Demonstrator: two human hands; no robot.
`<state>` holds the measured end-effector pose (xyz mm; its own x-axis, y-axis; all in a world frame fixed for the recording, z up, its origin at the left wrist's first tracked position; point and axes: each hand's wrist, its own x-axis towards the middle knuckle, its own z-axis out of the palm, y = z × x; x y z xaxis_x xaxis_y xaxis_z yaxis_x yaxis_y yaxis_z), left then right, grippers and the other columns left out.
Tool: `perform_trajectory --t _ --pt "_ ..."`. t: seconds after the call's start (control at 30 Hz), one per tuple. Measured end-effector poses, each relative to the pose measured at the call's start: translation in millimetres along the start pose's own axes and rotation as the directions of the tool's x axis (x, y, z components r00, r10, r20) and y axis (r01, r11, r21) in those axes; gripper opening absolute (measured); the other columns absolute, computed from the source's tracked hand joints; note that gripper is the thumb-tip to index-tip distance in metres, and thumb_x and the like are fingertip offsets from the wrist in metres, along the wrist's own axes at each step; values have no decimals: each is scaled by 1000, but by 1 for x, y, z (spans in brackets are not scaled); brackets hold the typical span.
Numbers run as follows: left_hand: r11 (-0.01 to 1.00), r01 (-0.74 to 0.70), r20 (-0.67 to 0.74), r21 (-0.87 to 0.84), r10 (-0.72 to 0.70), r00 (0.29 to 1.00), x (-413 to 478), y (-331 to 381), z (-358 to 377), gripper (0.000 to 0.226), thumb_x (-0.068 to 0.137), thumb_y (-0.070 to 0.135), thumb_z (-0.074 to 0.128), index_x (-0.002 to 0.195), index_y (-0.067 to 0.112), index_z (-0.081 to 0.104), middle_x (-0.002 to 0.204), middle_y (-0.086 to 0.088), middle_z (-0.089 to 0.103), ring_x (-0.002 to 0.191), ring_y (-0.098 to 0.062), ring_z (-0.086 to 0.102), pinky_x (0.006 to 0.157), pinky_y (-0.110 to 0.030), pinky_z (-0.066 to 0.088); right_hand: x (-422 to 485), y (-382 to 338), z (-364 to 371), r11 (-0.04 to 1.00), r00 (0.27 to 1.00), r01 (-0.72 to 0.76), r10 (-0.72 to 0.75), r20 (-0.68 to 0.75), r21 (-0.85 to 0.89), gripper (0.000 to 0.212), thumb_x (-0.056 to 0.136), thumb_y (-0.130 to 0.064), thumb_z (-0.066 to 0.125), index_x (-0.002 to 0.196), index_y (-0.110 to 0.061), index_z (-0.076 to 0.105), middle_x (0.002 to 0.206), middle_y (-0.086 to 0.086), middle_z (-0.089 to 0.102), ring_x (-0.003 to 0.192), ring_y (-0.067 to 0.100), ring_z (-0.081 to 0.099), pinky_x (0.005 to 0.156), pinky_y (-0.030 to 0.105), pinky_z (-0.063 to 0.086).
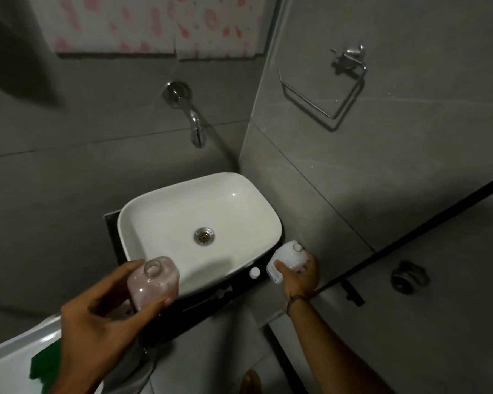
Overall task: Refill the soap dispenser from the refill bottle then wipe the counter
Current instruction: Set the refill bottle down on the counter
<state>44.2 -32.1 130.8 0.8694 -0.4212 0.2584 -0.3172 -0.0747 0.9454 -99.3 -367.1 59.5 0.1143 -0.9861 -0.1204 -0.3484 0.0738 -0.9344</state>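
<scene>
My left hand (pixel 97 317) grips a clear soap dispenser bottle (pixel 154 282) with pinkish contents; its neck is open with no pump on it, and it hangs upright over the front-left rim of the sink. At the sink's right front corner my right hand (pixel 299 275) holds a white refill bottle (pixel 286 258), which rests on or just above the dark counter (pixel 239 282). A small white round cap (pixel 254 272) lies on the counter between sink and refill bottle.
A white basin (pixel 143 217) with a metal drain fills the counter. A chrome wall tap (pixel 195 129) juts out above it. A wire holder (pixel 325 98) hangs on the right wall. Something green (pixel 47 365) lies on a white surface at the lower left.
</scene>
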Motion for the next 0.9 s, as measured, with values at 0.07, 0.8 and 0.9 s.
perform_trajectory --t 0.07,0.8,0.9 --pt "1000 9 10 -6 -9 1000 -2 2 13 70 50 27 100 116 34 79 109 17 82 98 -4 79 87 -20 62 14 5 6 995 998 -53 56 -31 88 69 64 10 91 126 0 63 129 14 67 120 35 65 96 36 54" --pt "999 27 -28 -44 -28 999 -8 -1 31 65 54 29 98 114 40 77 112 21 80 102 -2 77 91 -15 59 -40 62 44 907 908 -372 400 125 -196 35 80 -7 86 107 0 64 106 23 71 93 30 68 93 49 57" --pt "999 45 -34 -18 -45 998 -11 -10 20 66 55 31 98 118 36 78 114 19 80 102 -5 78 93 -22 61 -81 65 74 854 812 -427 507 291 -296 17 88 -15 79 99 -5 70 105 26 76 91 40 74 88 58 60"
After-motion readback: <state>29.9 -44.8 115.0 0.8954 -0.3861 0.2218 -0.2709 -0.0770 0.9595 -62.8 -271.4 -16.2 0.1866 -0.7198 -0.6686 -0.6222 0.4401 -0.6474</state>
